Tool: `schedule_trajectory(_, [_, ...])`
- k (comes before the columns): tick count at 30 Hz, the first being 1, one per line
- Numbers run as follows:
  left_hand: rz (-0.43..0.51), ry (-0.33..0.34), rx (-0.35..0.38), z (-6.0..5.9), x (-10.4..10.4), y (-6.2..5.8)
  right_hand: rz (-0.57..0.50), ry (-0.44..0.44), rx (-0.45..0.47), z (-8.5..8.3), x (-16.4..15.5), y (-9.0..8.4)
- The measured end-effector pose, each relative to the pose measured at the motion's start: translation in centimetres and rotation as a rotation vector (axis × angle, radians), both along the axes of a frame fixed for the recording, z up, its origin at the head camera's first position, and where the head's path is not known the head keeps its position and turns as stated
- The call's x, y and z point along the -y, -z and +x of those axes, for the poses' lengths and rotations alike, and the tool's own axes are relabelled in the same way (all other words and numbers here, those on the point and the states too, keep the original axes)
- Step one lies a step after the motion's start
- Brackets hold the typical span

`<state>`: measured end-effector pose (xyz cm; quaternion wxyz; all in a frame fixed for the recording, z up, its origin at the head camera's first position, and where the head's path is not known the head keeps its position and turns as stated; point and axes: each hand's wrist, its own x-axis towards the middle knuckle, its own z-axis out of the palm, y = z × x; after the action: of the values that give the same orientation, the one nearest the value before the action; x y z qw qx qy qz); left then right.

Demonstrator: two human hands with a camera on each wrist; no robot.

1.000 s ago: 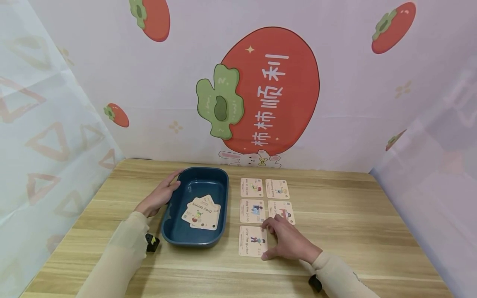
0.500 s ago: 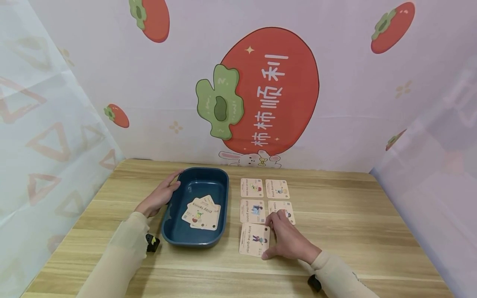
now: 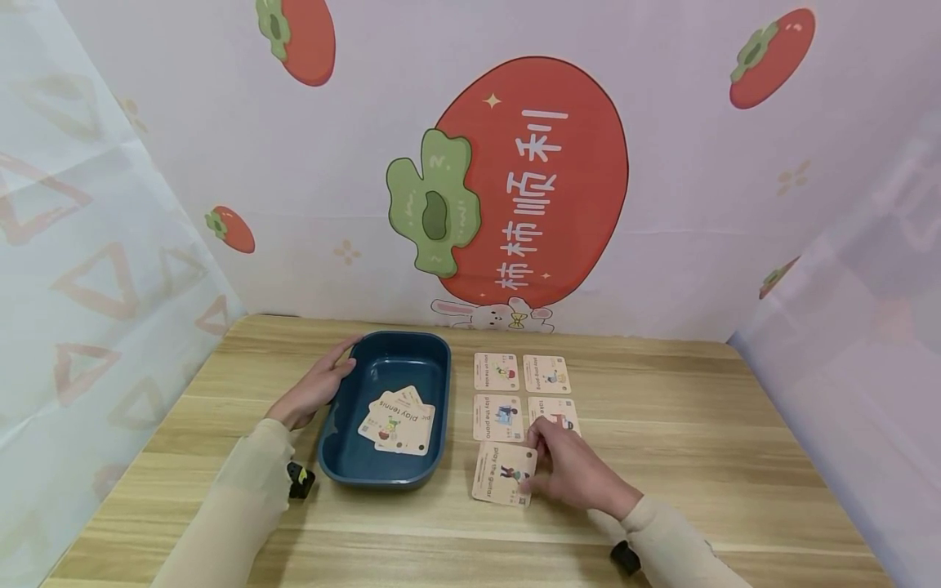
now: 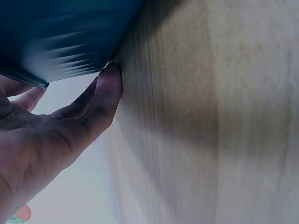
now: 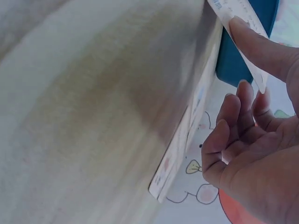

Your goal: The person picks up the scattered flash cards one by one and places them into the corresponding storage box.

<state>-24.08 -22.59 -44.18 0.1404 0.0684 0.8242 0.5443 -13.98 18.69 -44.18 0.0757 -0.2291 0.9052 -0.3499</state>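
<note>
My right hand (image 3: 577, 472) pinches the "play the guitar" card (image 3: 507, 472) at its right side, thumb on the printed face. In the right wrist view, the tilted card (image 5: 245, 35) is raised above the table. A pale edge of another card shows beneath it in the head view. My left hand (image 3: 316, 392) touches the left side of the dark blue tray (image 3: 448, 384), fingers fairly straight. In the left wrist view, one fingertip (image 4: 110, 74) is low by the tray's wall. Inside the tray lie several overlapping cards, "play tennis" (image 3: 404, 420) among them.
Beyond my right hand lie two rows of cards: "play the piano" (image 3: 498, 418) beside a partly covered "take a…" card (image 3: 553, 408), then "play on the slide" (image 3: 496, 372) beside "play ping pong" (image 3: 547, 374). A patterned cloth wall (image 3: 294, 269) borders the wooden table (image 3: 698, 425).
My right hand has taken the guitar card off the table and shifted it slightly right, exposing a card edge beneath. The left hand and tray have stayed still.
</note>
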Motion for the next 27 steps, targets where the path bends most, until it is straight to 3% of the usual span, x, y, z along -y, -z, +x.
schedule_trajectory(27, [0.005, -0.004, 0.003, 0.0, -0.1, 0.0, -0.009, -0.050, -0.105, -0.2, -0.8, -1.3])
